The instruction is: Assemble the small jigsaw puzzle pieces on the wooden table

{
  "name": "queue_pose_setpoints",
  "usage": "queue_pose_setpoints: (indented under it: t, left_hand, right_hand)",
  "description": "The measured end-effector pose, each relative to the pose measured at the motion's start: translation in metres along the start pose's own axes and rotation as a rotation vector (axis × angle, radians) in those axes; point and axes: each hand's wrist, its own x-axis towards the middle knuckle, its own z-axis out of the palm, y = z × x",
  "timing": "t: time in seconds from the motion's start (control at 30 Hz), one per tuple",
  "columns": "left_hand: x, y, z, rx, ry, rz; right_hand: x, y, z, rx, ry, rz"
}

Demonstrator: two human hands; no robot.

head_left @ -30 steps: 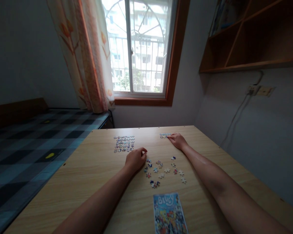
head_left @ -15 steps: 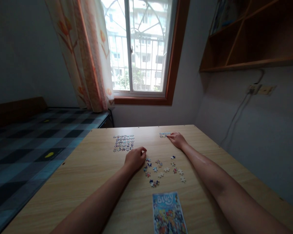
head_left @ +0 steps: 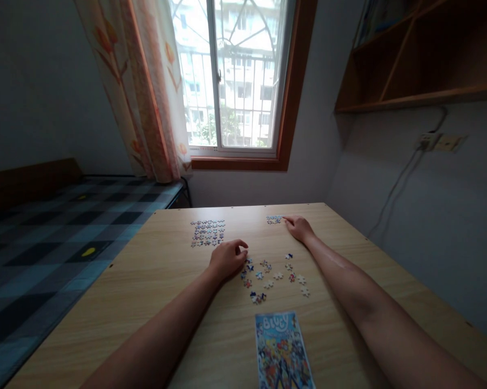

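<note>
My right hand point(head_left: 298, 228) reaches to the far side of the table. Its index finger is stretched out to the right edge of a small joined block of puzzle pieces point(head_left: 274, 220); no piece shows between the fingers. Nearer the middle, my left hand point(head_left: 229, 257) rests on the tabletop with thumb and index finger apart and nothing visible in them. Just right of it lie loose puzzle pieces point(head_left: 259, 275), several scattered singly and some overlapping. Puzzle pieces in rows point(head_left: 208, 233) lie beyond the left hand, on its left.
A colourful picture sheet marked "Bluey" point(head_left: 283, 351) lies at the near side of the wooden table point(head_left: 154, 302). A bed with a checked cover point(head_left: 65, 232) stands left. Ahead are a curtain point(head_left: 146, 97) and window; a wooden shelf point(head_left: 421, 94) hangs at right.
My right index finger has shifted from the near right corner of the small block to its right edge. My left thumb and index finger have spread slightly. The view has tilted down a little.
</note>
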Motion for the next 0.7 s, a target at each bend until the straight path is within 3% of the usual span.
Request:
queue_pose_setpoints:
  t: [0.13, 0.7]
  left_hand:
    - [-0.001, -0.001, -0.002, -0.038, -0.063, 0.073]
    - [-0.004, -0.001, -0.006, 0.007, -0.047, 0.113]
  right_hand:
    - [0.000, 0.000, 0.001, 0.028, 0.021, 0.058]
    - [0.007, 0.019, 0.009, 0.334, 0.057, 0.243]
